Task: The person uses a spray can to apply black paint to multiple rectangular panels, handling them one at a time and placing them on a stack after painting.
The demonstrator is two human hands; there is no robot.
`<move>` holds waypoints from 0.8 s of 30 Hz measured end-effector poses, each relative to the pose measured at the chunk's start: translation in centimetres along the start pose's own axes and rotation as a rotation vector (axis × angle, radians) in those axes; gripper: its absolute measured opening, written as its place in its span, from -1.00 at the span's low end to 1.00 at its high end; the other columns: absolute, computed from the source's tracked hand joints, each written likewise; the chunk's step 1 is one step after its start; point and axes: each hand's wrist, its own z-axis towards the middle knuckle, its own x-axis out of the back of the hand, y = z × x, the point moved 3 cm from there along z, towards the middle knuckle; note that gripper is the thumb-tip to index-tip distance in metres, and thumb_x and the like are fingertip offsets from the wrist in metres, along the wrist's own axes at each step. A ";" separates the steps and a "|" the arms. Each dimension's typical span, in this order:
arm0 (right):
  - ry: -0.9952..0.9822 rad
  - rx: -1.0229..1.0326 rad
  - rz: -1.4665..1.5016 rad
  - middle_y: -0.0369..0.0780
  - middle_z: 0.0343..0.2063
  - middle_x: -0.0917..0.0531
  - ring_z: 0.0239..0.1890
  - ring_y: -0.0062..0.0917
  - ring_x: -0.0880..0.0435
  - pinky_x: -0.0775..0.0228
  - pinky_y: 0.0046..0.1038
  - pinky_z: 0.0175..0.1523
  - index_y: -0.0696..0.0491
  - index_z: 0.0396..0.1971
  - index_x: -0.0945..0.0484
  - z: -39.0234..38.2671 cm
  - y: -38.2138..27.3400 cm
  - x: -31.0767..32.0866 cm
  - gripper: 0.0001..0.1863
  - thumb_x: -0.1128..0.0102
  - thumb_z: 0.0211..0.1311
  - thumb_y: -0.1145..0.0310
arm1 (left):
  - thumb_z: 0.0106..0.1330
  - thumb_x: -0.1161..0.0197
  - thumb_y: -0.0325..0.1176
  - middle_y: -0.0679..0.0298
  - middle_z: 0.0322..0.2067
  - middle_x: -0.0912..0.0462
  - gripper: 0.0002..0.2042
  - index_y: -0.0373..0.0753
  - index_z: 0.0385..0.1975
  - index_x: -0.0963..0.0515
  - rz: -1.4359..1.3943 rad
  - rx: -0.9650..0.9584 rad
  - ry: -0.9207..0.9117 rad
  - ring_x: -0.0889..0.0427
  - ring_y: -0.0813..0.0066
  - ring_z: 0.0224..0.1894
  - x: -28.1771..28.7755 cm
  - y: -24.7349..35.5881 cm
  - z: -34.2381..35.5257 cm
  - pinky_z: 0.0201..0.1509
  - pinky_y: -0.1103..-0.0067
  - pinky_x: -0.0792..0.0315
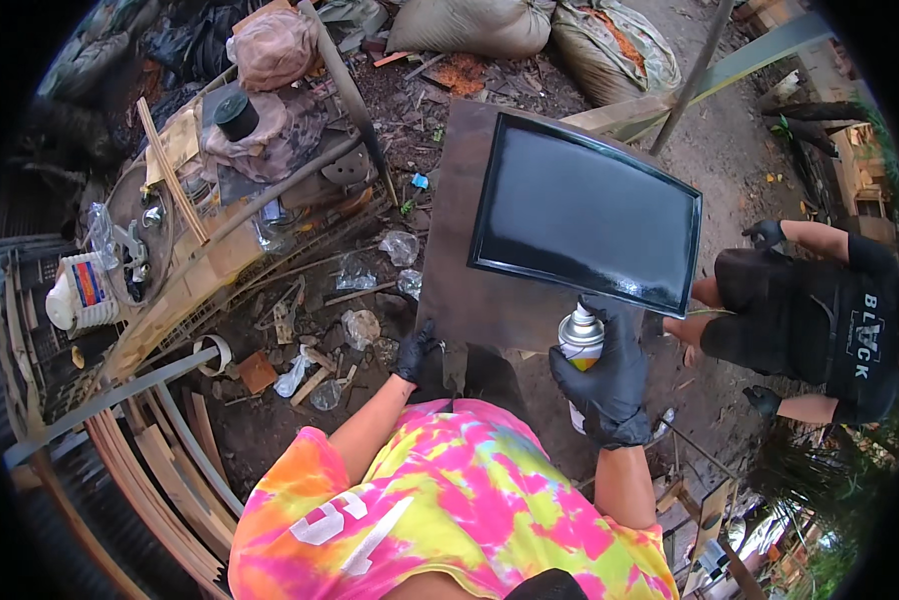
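Note:
My right hand [610, 375], in a black glove, is wrapped round a spray can [581, 335] with a white top and a yellow-orange band. The can is upright beside the near edge of a glossy black rectangular panel [590, 205] with a raised rim. That panel lies on a larger brown board [450, 290], its surface shiny and catching a bright reflection at the near right. At the board's near left corner is my left hand [418, 357], also black-gloved, its fingers somewhat apart; whether it touches the board is hard to tell.
On the right stands a person [820, 310] in dark clothes and black gloves. To the left, a cluttered bench [225, 255] holds a dark round container [236, 117] and a white jug [88, 292]. Stuffed sacks [470, 25] lie at the far side; scraps and plastic litter the ground.

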 end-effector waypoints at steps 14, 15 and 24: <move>0.012 0.022 -0.007 -0.14 -0.09 -0.69 -0.10 -0.12 -0.77 -0.61 -0.18 -0.03 -0.07 0.11 -0.51 4.8 0.4 -1.5 -0.40 -0.51 -0.01 0.33 | 0.44 -0.38 -0.04 0.34 0.01 -0.72 -0.58 -0.11 0.18 -0.61 -0.007 0.089 0.040 -0.71 0.45 -0.01 -0.1 -2.0 -1.4 0.09 0.46 -0.61; 0.016 0.037 -0.038 -0.14 -0.09 -0.69 -0.10 -0.12 -0.77 -0.61 -0.18 -0.03 -0.07 0.11 -0.51 5.6 0.4 -1.6 -0.40 -0.51 -0.01 0.33 | 0.44 -0.38 -0.04 0.34 0.01 -0.72 -0.58 -0.11 0.18 -0.61 -0.031 0.051 -0.016 -0.71 0.45 -0.01 -0.3 -1.8 -1.5 0.09 0.46 -0.61; 0.015 0.036 -0.078 -0.10 -0.11 -0.74 -0.07 -0.09 -0.77 -0.59 -0.16 0.01 -0.11 0.17 -0.50 16.0 -0.1 -3.1 -0.36 -0.46 0.02 0.17 | 0.48 -0.33 -0.03 0.25 0.05 -0.69 -0.58 -0.20 0.14 -0.62 0.130 0.008 0.020 -0.65 0.45 0.05 0.9 -2.2 -1.0 0.20 0.43 -0.51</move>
